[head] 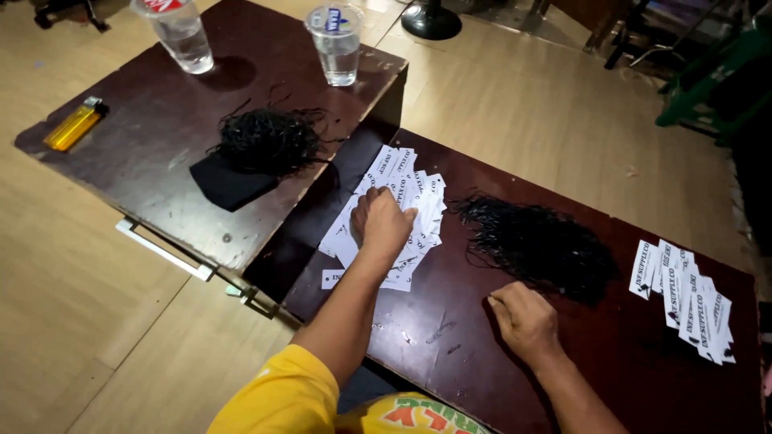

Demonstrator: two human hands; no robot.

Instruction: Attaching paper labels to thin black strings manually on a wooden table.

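At frame centre, the left hand is pressed, fingers curled together, onto a fanned pile of white paper tags on the dark tabletop. The right hand, loosely closed and holding nothing visible, is rested just beside black strings, which are spread up and right of it.

Left hand hides tags underneath (fingertips unseen); rt table cropped.

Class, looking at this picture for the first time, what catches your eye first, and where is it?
The left hand pressing on a spread of white paper tags at the dark table's near-left edge. Beside it lies a tangle of black strings, with the right hand at its near edge.
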